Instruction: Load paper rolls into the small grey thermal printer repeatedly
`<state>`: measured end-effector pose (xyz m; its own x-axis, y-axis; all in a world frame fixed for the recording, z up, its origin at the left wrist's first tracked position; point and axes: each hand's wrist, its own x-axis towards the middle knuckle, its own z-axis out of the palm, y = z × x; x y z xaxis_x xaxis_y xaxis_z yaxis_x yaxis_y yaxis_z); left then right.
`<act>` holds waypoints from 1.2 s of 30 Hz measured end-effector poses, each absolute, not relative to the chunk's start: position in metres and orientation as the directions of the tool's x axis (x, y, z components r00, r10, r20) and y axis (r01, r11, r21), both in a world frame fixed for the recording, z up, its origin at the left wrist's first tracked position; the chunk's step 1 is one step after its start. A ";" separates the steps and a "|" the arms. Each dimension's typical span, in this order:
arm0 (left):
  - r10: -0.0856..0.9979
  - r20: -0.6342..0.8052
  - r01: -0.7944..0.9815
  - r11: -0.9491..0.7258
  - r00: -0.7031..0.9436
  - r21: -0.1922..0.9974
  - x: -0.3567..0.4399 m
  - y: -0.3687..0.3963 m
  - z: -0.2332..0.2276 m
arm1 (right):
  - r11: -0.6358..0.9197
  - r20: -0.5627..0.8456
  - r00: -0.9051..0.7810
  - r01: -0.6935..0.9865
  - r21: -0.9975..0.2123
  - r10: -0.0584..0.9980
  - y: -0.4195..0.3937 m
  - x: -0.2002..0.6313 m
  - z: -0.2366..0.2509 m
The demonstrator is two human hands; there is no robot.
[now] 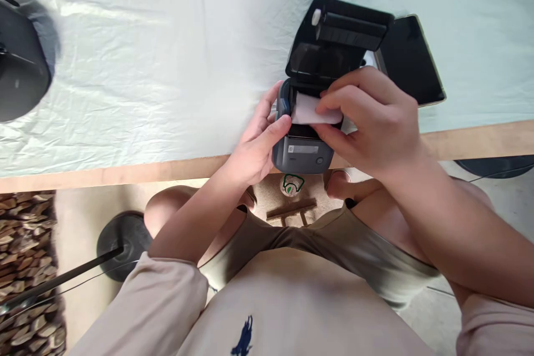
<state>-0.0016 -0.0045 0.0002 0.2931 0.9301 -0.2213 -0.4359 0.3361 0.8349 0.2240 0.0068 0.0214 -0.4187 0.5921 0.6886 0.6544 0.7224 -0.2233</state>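
A dark grey portable label printer (pixel 302 157) sits at the table's front edge with its black lid (pixel 317 58) swung up. Inside its bay lies a white paper roll (pixel 311 109). My left hand (pixel 261 142) wraps around the printer's left side, the thumb on the rim beside the roll. My right hand (pixel 367 117) reaches in from the right, its thumb and fingers pinching the roll's right part. The roll's right end is partly hidden by those fingers.
Behind my right hand a black-screened tablet or phone (pixel 411 61) lies on the pale green tablecloth (pixel 146 67). A dark rounded object (pixel 20 61) stands at the far left. Below the wooden table edge (pixel 479 142) are a round black stand base (pixel 125 245) and stacked firewood (pixel 29 267).
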 end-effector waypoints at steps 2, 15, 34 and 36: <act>0.932 -0.233 -0.458 0.342 0.279 0.820 -0.002 -0.003 -0.001 | 0.767 0.737 -0.428 0.613 -0.190 0.524 0.007 0.223 0.019; 0.923 -0.214 -0.353 0.326 0.320 0.877 -0.008 -0.006 -0.006 | 0.672 0.766 -0.103 0.563 -0.481 0.634 0.011 0.225 0.022; 0.894 -0.191 -0.427 0.370 0.405 0.825 -0.012 -0.008 0.002 | 0.460 0.389 -0.246 0.451 -0.765 0.888 -0.004 0.217 0.007; 0.907 -0.208 -0.423 0.361 0.365 0.831 -0.010 -0.009 0.003 | 0.391 0.292 -0.290 0.389 -0.834 0.911 -0.005 0.215 0.001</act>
